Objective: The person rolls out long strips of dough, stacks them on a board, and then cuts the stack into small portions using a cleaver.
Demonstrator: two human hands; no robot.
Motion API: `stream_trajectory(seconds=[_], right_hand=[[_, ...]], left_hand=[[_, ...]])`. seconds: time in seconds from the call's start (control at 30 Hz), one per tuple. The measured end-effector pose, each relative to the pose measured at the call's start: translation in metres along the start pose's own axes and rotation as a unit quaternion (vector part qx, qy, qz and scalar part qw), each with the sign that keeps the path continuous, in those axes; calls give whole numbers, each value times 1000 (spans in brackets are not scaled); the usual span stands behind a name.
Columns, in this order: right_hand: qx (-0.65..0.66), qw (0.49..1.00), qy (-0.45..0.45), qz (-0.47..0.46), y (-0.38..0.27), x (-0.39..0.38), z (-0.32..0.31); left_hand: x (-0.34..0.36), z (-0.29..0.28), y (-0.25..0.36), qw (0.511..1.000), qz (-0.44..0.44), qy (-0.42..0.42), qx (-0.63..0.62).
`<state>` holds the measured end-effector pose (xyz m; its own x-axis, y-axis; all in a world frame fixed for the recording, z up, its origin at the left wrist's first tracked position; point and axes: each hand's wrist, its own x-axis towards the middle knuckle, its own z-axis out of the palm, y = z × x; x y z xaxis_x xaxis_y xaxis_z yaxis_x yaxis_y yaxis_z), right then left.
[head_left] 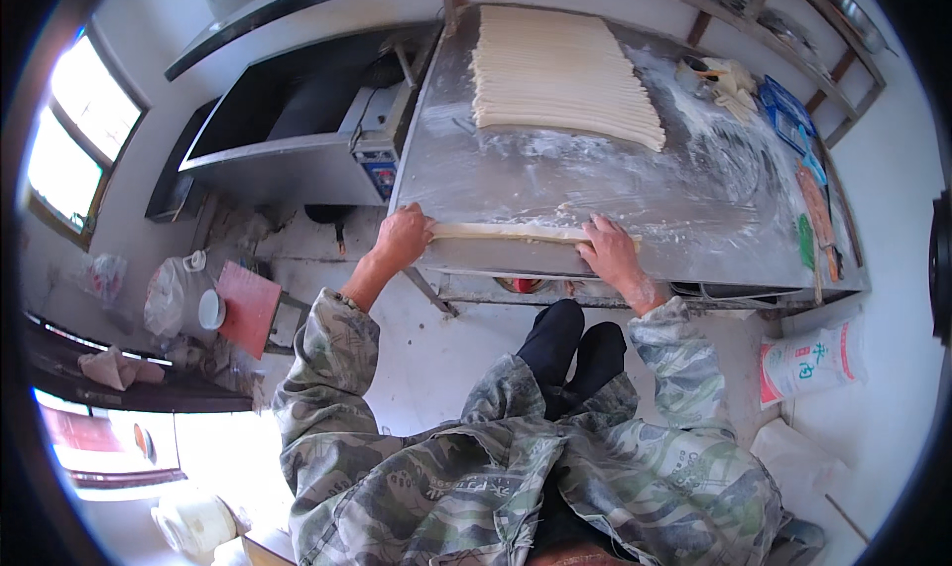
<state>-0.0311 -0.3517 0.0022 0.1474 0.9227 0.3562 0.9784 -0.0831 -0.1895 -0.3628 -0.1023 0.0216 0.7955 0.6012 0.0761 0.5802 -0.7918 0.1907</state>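
Find a long dough strip [511, 232] laid lengthwise along the near edge of a metal table [446, 164]; note the left hand [402, 237] clamped on its left end; note the right hand [613, 251] closed over it close to the right end, with thumb and fingers astride and a short length of dough showing beyond; record both hands well apart; observe farther back a broad row of dough strips [560, 75], laid side by side; find white powder [734, 154] smeared across the tabletop, chiefly toward the right; list at the table's right side a pale cloth [732, 90], a blue package [783, 115] and a long brown tool [815, 209]; log a white sack [811, 363] on the floor, right of the table.
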Motion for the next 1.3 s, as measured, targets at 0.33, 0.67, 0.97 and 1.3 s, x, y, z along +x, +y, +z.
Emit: stream_trajectory(seconds=[0.33,0.67,0.97,1.3], right_hand=[[-95,987,124,-33,54,20,-40],[12,999,18,37,80,22,0],[68,995,65,36,62,43,21],[150,985,77,31,41,77,32]], left_hand=[[57,-14,58,976,77,206,-1],[151,77,132,972,114,124,-164],[173,92,147,964,163,113,-175],[170,98,148,968,162,124,-147]])
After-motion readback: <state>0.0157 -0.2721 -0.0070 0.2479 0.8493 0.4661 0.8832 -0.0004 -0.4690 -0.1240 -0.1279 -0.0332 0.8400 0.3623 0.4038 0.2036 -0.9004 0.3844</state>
